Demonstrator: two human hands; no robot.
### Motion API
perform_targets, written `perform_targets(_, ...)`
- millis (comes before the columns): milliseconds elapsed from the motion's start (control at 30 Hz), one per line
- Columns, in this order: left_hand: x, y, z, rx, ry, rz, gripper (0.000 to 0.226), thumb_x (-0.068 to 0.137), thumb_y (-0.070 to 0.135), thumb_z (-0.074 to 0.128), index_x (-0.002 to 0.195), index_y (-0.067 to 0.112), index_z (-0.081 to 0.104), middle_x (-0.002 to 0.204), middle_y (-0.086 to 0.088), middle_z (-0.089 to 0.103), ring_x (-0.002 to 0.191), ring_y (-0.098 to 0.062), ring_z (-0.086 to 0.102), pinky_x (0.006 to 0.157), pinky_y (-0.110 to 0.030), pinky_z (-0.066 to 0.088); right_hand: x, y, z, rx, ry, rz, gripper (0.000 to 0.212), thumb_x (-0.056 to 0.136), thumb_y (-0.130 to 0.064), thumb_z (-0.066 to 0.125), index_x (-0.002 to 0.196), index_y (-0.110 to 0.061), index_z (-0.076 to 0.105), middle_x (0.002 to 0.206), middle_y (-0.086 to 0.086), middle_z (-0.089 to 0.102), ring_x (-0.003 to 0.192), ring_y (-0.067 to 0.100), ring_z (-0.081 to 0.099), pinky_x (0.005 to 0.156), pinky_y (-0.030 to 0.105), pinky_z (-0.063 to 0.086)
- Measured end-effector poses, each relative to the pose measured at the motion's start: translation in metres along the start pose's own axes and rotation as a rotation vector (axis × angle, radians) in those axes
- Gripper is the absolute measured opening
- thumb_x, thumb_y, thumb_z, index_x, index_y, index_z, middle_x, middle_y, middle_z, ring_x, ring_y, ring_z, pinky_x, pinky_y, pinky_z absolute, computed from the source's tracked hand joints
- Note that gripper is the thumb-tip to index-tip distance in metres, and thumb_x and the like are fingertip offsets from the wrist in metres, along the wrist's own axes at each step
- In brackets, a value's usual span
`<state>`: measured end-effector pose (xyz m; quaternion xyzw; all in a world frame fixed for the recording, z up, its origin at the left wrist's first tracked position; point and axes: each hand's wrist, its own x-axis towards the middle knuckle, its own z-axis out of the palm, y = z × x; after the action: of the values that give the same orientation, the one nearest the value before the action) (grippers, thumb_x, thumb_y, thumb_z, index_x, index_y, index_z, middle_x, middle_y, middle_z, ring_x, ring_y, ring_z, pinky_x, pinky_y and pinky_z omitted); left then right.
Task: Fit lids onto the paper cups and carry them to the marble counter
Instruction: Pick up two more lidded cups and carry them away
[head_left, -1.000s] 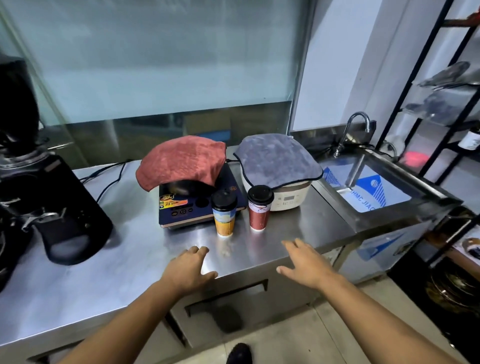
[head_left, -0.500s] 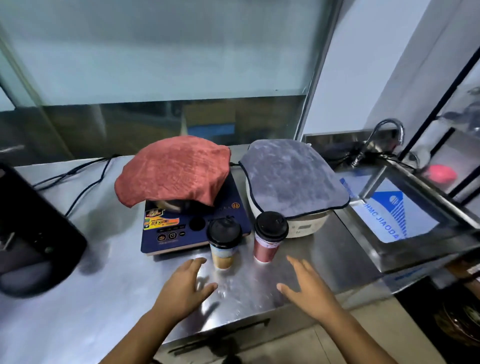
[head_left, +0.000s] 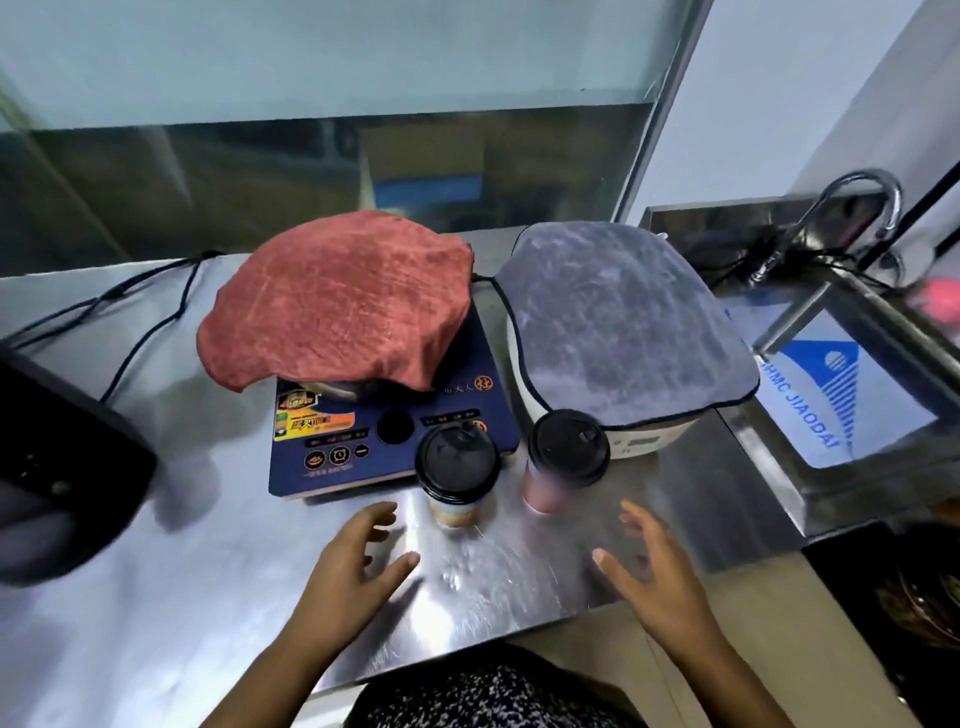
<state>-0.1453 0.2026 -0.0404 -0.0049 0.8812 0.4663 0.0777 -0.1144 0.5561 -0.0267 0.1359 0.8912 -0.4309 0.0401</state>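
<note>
**Lids fitted; carry not started**

Tan paper cup (head_left: 457, 483) and red paper cup (head_left: 563, 467) stand side by side on the steel counter (head_left: 182, 597), just in front of the induction cooker (head_left: 363, 447). Both are already capped in black. Left hand (head_left: 358, 561) and right hand (head_left: 660, 577) hover near them, fingers spread, holding nothing. Marble counter not in view. Versus half a second back: hands closer in, cups unmoved.

Just below frame centre, the tan paper cup (head_left: 456, 486) stands upright before me, black lid on. The red paper cup (head_left: 563, 467) stands just right of it, likewise lidded, not touching.
</note>
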Motion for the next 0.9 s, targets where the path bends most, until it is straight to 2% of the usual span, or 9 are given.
perform_targets(133, 0.003, 0.006, 0.011, -0.07, 0.023, -0.04, 0.063, 0.082, 0.029, 0.079, 0.131, 0.044, 0.042, 0.123, 0.025, 0.057, 0.11, 0.009, 0.057, 0.083, -0.018, 0.049, 0.019, 0.006, -0.005, 0.07, -0.015, -0.002, 0.072, 0.084, -0.022, 0.082, 0.146, -0.022, 0.046, 0.135, 0.002, 0.057, 0.125, 0.017, 0.056, 0.105, 0.042, 0.048)
perform_targets(267, 0.012, 0.018, 0.032, -0.154, 0.05, -0.084, 0.081, 0.078, 0.025, 0.083, 0.14, 0.042, 0.033, 0.132, 0.022, 0.052, 0.118, 0.01, 0.052, 0.09, -0.021, 0.047, 0.043, 0.005, -0.003, 0.157, -0.099, -0.021, 0.079, 0.082, -0.026, 0.084, 0.147, -0.031, 0.04, 0.141, -0.001, 0.053, 0.131, 0.011, 0.052, 0.109, 0.037, 0.046)
perform_targets(367, 0.021, 0.026, 0.048, -0.216, 0.079, -0.107, 0.079, 0.078, 0.025, 0.084, 0.131, 0.057, 0.035, 0.135, 0.026, 0.051, 0.126, 0.0, 0.051, 0.096, -0.03, 0.048, 0.058, -0.002, 0.002, 0.233, -0.143, -0.041, 0.089, 0.07, -0.047, 0.083, 0.146, -0.04, 0.038, 0.145, -0.01, 0.051, 0.132, 0.003, 0.05, 0.109, 0.034, 0.045)
perform_targets(467, 0.031, 0.038, 0.057, -0.288, 0.116, -0.13, 0.074, 0.074, 0.033, 0.085, 0.123, 0.063, 0.038, 0.129, 0.031, 0.055, 0.124, 0.0, 0.053, 0.095, -0.034, 0.05, 0.075, -0.005, 0.006, 0.257, -0.183, -0.09, 0.08, 0.065, -0.057, 0.08, 0.134, -0.055, 0.041, 0.142, -0.015, 0.054, 0.128, 0.004, 0.055, 0.108, 0.034, 0.048)
perform_targets(567, 0.036, 0.047, 0.065, -0.338, 0.148, -0.158, 0.077, 0.066, 0.048, 0.085, 0.126, 0.061, 0.039, 0.126, 0.026, 0.059, 0.118, 0.007, 0.054, 0.091, -0.027, 0.047, 0.086, -0.004, 0.011, 0.292, -0.215, -0.128, 0.074, 0.065, -0.053, 0.084, 0.125, -0.066, 0.043, 0.136, -0.021, 0.059, 0.126, -0.001, 0.058, 0.105, 0.031, 0.05)
perform_targets(633, 0.037, 0.05, 0.069, -0.35, 0.153, -0.173, 0.077, 0.068, 0.041, 0.086, 0.125, 0.062, 0.039, 0.126, 0.029, 0.06, 0.118, 0.011, 0.053, 0.09, -0.024, 0.045, 0.089, -0.004, 0.017, 0.316, -0.248, -0.147, 0.077, 0.066, -0.048, 0.087, 0.128, -0.065, 0.044, 0.134, -0.022, 0.062, 0.125, -0.002, 0.058, 0.104, 0.031, 0.051)
perform_targets(733, 0.04, 0.052, 0.076, -0.357, 0.165, -0.191, 0.077, 0.073, 0.016, 0.087, 0.118, 0.063, 0.047, 0.119, 0.03, 0.064, 0.113, 0.013, 0.057, 0.082, -0.009, 0.049, 0.095, -0.009, 0.027, 0.344, -0.287, -0.165, 0.081, 0.068, -0.046, 0.089, 0.135, -0.057, 0.044, 0.134, -0.024, 0.062, 0.125, -0.002, 0.059, 0.104, 0.028, 0.052)
perform_targets(833, 0.041, 0.058, 0.083, -0.376, 0.219, -0.24, 0.07, 0.071, 0.017, 0.088, 0.126, 0.039, 0.052, 0.114, 0.022, 0.069, 0.108, 0.008, 0.062, 0.081, -0.01, 0.047, 0.102, -0.01, 0.038, 0.388, -0.311, -0.167, 0.087, 0.069, -0.046, 0.09, 0.144, -0.038, 0.046, 0.138, -0.016, 0.062, 0.127, 0.003, 0.059, 0.106, 0.037, 0.052)
perform_targets(900, 0.037, 0.063, 0.085, -0.399, 0.252, -0.258, 0.074, 0.068, 0.021, 0.088, 0.132, 0.028, 0.051, 0.117, 0.021, 0.069, 0.11, 0.005, 0.062, 0.081, -0.016, 0.049, 0.103, -0.011, 0.044, 0.398, -0.338, -0.182, 0.089, 0.069, -0.044, 0.089, 0.145, -0.036, 0.045, 0.138, -0.016, 0.062, 0.127, 0.001, 0.059, 0.104, 0.031, 0.053)
